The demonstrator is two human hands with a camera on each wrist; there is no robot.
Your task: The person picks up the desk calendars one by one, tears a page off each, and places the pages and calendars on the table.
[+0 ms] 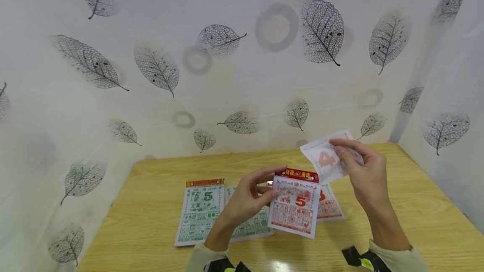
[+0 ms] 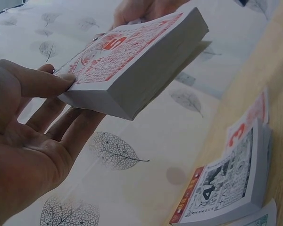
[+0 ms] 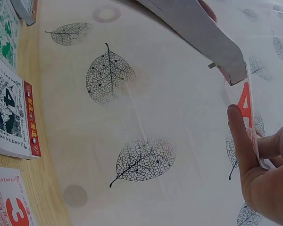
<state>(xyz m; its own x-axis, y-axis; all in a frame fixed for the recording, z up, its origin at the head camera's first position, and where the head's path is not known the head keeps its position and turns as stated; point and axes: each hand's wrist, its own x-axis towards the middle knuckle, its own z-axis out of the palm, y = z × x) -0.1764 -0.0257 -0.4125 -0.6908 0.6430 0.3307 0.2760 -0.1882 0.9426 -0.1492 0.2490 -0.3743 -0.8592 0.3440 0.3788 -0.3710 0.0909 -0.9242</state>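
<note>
My left hand (image 1: pixel 261 190) pinches the left edge of a thick red tear-off calendar pad (image 1: pixel 295 205), thumb on top and fingers beneath; its top page shows a red 5. The left wrist view shows that hand (image 2: pixel 42 117) and the pad (image 2: pixel 132 61) held tilted above the table. Up and to the right, my right hand (image 1: pixel 345 151) pinches a loose calendar sheet (image 1: pixel 324 159) printed with a red 4. In the right wrist view the sheet (image 3: pixel 245 101) hangs by my fingers (image 3: pixel 240 141), just below the pad's corner (image 3: pixel 198 28).
On the wooden table (image 1: pixel 408 205) lie a green calendar pad showing 5 (image 1: pixel 199 212), a loose green sheet (image 1: pixel 254 226) and a red sheet showing 3 (image 1: pixel 332 205). Another pad showing 4 (image 2: pixel 221 188) lies below the held one. Leaf-patterned walls (image 1: pixel 242 74) enclose the table.
</note>
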